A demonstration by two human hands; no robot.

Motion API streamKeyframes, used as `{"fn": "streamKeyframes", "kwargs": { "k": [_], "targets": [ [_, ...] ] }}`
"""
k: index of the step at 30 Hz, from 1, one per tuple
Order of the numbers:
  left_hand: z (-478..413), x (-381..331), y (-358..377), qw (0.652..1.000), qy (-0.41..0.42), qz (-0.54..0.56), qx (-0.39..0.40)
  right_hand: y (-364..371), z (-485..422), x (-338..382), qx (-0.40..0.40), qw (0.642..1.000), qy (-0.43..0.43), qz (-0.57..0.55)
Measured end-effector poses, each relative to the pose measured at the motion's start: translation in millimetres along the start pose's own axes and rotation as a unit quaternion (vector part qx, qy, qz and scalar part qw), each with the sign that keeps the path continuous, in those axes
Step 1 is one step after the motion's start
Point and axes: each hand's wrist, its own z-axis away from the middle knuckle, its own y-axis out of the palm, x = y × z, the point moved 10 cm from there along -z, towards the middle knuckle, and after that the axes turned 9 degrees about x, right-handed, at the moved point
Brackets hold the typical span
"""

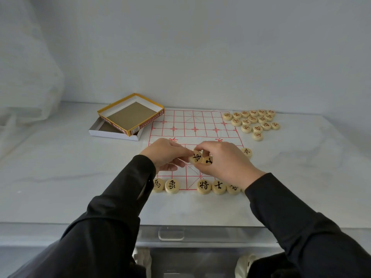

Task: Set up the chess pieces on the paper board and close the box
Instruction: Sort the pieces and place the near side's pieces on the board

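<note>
A paper board [192, 125] with red grid lines lies on the white table. My left hand [166, 153] pinches a round wooden piece with a black character [195, 157] above the board's middle. My right hand [222, 159] holds another black-marked piece [207, 160] right beside it, and more may be hidden in the palm. Several black-marked pieces sit along the board's near edge, among them one [172, 186] at the left and one [203, 186] in the middle. One lone piece [247, 152] lies by the board's right side.
A heap of red-marked pieces [254, 121] lies at the far right of the board. The open yellow-rimmed box lid [131, 114] rests tilted on the white box tray [112, 133] at the board's far left corner. A clear plastic drawer handle [171, 234] is below the table edge.
</note>
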Motion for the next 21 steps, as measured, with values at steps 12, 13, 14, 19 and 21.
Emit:
{"fn": "streamKeyframes", "kwargs": {
  "k": [12, 13, 14, 19, 21],
  "targets": [
    [18.3, 16.5, -37.4, 0.995, 0.010, 0.097, -0.038, 9.9, -22.6, 22.2, 0.012, 1.000, 0.002, -0.024],
    [19.8, 17.5, -41.2, 0.994, 0.010, 0.102, -0.040, 11.3, -24.8, 22.5, 0.015, 1.000, 0.005, -0.024],
    [20.9, 18.5, -44.7, 0.993, 0.009, 0.107, -0.041, 12.0, -26.6, 23.1, 0.017, 1.000, 0.008, -0.024],
    [27.9, 19.6, -62.3, 0.994, 0.013, 0.102, -0.041, 17.7, -32.8, 26.9, 0.027, 0.999, 0.011, -0.021],
    [31.5, 18.1, -74.2, 0.995, 0.019, 0.083, -0.056, 21.6, -34.2, 28.2, 0.038, 0.999, 0.010, -0.010]
  ]
}}
